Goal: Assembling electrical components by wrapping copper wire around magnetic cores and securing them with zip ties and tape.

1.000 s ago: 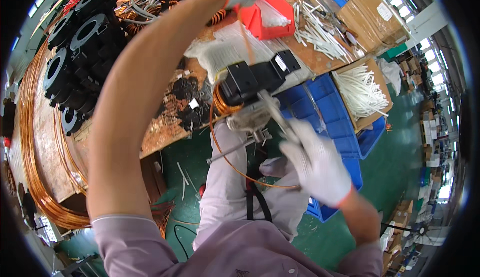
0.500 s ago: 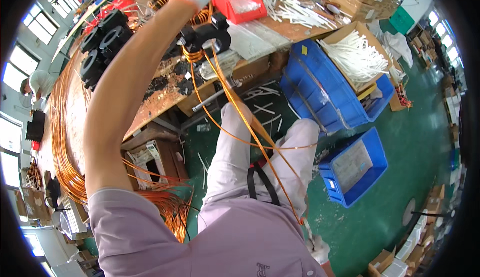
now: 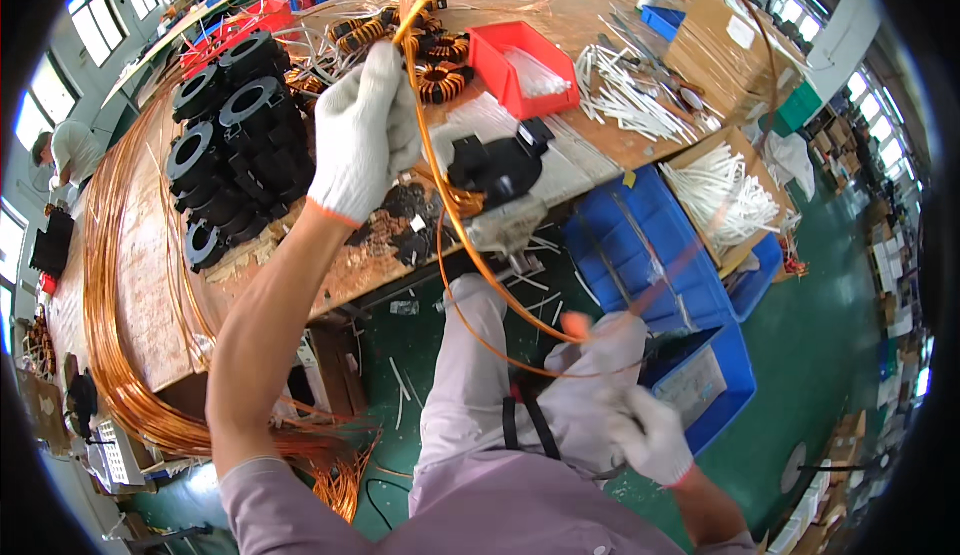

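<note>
My left hand (image 3: pixel 362 140), in a white knit glove, is raised over the bench. Its thumb and fingers close on a bundle of copper wire (image 3: pixel 432 155) that loops down toward my knees. Beside it sits a black ring core (image 3: pixel 495 167) at the bench edge, with a few turns of copper wire at its left side. My right hand (image 3: pixel 652 440), gloved too, is near my right thigh and smeared by motion, so its grip is unclear. A blurred orange spot (image 3: pixel 576 325) shows at the wire above my right knee.
Stacked black rings (image 3: pixel 240 120) stand on the left, near long copper wire strands (image 3: pixel 110 295). Wound coils (image 3: pixel 442 80), a red bin (image 3: pixel 520 70) and white tubes (image 3: pixel 630 90) lie farther back. Blue crates (image 3: pixel 640 245) and a carton of white strips (image 3: pixel 725 195) stand right.
My left hand has come down and nearer from the top edge, with wire in its fingers. My right hand has moved up, away from the lower edge. The view has shifted.
</note>
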Tool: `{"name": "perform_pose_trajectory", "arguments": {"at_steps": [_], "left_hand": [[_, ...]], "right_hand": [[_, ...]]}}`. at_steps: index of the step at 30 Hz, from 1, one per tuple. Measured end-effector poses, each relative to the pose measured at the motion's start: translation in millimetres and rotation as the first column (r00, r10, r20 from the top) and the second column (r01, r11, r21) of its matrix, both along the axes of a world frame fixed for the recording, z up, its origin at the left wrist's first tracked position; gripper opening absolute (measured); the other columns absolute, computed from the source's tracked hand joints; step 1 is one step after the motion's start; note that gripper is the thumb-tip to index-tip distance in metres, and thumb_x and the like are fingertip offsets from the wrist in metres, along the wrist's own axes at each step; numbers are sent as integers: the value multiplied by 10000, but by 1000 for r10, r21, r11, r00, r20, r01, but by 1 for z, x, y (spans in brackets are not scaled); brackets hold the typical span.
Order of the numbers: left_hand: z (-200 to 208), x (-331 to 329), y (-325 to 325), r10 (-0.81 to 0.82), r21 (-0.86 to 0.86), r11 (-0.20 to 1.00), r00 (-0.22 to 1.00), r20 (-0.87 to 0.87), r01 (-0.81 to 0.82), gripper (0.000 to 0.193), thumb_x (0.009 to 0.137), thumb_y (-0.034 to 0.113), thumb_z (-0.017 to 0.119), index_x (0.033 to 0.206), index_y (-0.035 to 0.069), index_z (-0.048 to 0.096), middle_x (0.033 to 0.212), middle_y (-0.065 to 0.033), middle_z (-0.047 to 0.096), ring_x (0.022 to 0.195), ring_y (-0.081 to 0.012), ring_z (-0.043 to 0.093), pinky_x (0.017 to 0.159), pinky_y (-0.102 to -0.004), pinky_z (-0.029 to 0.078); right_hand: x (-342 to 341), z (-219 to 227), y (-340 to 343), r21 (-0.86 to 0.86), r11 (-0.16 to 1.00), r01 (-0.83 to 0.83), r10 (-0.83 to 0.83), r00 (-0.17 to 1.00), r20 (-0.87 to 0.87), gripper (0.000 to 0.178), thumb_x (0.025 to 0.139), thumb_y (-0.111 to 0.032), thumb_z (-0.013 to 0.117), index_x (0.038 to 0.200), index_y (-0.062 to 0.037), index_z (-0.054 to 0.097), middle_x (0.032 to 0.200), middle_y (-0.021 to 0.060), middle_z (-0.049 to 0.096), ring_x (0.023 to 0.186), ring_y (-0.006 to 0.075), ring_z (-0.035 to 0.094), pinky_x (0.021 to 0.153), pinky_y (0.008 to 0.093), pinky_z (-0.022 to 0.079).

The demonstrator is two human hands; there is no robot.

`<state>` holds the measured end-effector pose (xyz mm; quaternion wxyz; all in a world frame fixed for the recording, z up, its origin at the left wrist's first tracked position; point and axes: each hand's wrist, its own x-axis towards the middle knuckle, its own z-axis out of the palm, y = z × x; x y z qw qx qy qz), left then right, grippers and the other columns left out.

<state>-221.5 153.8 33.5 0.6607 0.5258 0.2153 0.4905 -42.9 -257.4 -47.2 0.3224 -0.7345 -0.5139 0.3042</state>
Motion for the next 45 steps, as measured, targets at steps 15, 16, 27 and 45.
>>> {"name": "perform_pose_trajectory", "arguments": {"at_steps": [15, 16, 27, 45], "left_hand": [[-60, 133, 112, -417, -163, 888, 903, 108, 430, 405, 1105, 449, 657, 856, 144, 562, 640, 114, 326, 482, -29, 288, 411, -235, 222], [-61, 137, 110, -428, -190, 876, 897, 113, 443, 403, 1108, 440, 656, 848, 151, 549, 647, 114, 327, 485, -29, 286, 408, -230, 223], [-19, 164, 130, -68, 344, 879, 800, -596, 331, 327, 939, 275, 785, 1034, -34, 739, 657, 18, 542, 494, -68, 452, 429, -287, 298], [55, 51, -12, 892, 914, 407, 222, -394, -11, 793, 977, 700, 633, 1259, -40, 683, 1152, -238, 735, 1085, -432, 704, 947, -548, 568]], "right_hand": [[-15, -89, 111, 429, 902, -48, 37, 999, 33, 272, 1102, -69, 572, 1344, 55, 559, 949, 95, 734, 640, 112, 654, 589, 271, 537], [-15, -73, 122, 429, 902, -41, 32, 999, 29, 272, 1102, -69, 572, 1344, 55, 559, 949, 95, 734, 640, 112, 654, 589, 271, 537], [31, 45, 180, -99, 993, -71, 57, 988, -143, 182, 1083, -144, 632, 1178, 9, 658, 903, 167, 710, 722, 291, 714, 652, 393, 558], [35, 17, -272, -241, 948, -206, -75, 594, -801, 605, 1059, -541, 670, 1220, 40, 711, 770, -17, 614, 613, 75, 541, 524, 266, 401]]}}
